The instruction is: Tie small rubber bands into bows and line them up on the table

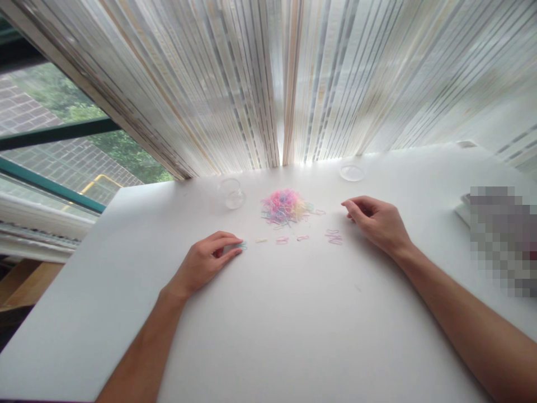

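Observation:
A loose pile of small pastel rubber bands (284, 207) lies on the white table. My left hand (205, 260) is at the left end of a row, its thumb and fingertips closed on teal rubber bands (242, 245). Along that row lie a pale yellow band (261, 240), pink bands (282, 240), another pink band (302, 238) and a small group of mauve bands (334, 237). To the right of the pile, my right hand (373, 219) is held in a pinch; whatever is between its fingertips is too small to make out.
Behind the pile, a clear round container (232, 196) stands at the left and a clear round lid (352, 173) lies at the right. A blurred-out object (503, 240) sits at the right side of the table (268, 336). Striped curtains (235, 84) hang along the back edge.

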Demonstrator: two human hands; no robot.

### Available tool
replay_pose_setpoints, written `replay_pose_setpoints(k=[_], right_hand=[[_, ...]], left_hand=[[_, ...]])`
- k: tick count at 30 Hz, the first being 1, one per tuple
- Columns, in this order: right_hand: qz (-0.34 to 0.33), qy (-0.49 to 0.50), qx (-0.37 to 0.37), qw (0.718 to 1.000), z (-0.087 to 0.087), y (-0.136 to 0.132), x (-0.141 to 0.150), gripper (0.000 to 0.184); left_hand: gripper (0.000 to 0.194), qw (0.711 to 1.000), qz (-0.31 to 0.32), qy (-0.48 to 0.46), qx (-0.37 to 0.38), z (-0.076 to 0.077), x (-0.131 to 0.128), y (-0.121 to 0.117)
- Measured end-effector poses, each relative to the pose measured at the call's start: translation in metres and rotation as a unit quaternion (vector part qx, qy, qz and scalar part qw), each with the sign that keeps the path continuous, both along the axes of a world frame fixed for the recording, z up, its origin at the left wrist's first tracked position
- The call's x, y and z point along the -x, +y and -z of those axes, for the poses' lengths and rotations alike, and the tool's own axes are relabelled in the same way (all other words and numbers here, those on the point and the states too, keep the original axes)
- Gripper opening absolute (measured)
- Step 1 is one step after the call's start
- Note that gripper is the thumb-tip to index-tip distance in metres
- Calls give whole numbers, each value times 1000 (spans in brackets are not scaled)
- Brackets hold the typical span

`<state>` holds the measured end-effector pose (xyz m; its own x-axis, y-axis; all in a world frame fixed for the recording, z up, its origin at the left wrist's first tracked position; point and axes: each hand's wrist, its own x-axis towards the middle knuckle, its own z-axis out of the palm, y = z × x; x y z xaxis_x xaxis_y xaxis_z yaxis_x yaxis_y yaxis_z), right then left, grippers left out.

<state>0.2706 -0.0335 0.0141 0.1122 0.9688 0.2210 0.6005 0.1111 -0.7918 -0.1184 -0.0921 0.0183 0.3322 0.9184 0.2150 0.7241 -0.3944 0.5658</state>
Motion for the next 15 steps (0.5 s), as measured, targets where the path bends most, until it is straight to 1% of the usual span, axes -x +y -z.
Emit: replay_pose_setpoints(k=[6, 12, 15], right_hand=[[0, 1, 0, 1000, 0, 0, 0, 29], [-1, -2, 0, 1000, 0, 0, 0, 30], [-1, -2, -2, 1000, 0, 0, 1, 30]], left_hand=[[25, 1000, -1, 11, -2, 0, -1, -1], [36, 998, -23, 56, 6, -2, -3, -2], [33, 997, -27, 73, 4, -1, -4, -1]])
